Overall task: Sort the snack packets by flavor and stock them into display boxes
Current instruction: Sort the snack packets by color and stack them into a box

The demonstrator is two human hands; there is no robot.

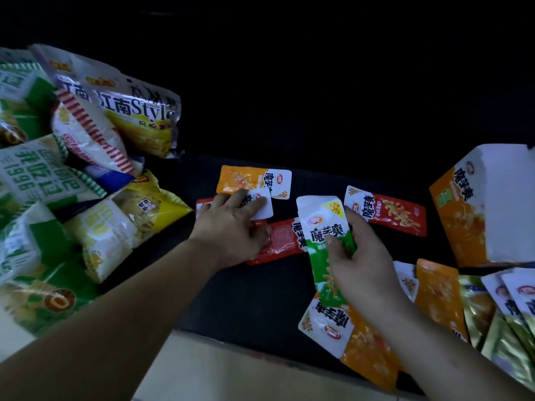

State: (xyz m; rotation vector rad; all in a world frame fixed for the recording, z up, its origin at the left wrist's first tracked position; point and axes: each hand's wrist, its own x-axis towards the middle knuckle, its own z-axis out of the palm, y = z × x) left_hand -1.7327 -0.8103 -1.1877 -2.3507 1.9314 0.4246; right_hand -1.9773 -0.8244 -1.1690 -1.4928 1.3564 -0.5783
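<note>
Nearest us, an orange packet (362, 348) lies at the surface (246, 293) edge, just below our right hand (359, 267), whose grip is clamped on a green packet (324, 227), thumb on its front. Our left hand (231, 227) lies flat, grip apart, fingers pressing 2 red packets (283, 241). Beyond lie a far orange packet (249, 179) and a far red packet (390, 212), a box (474, 204) to the right, and bags (86, 169) to the left.

We read "江南Style" on a big bag (136, 108) up left of the left hand (231, 230), "1996" on a green bag (26, 175) left of that hand, and "魔芋爽" on the green packet (327, 227) the right hand (362, 267) holds.
</note>
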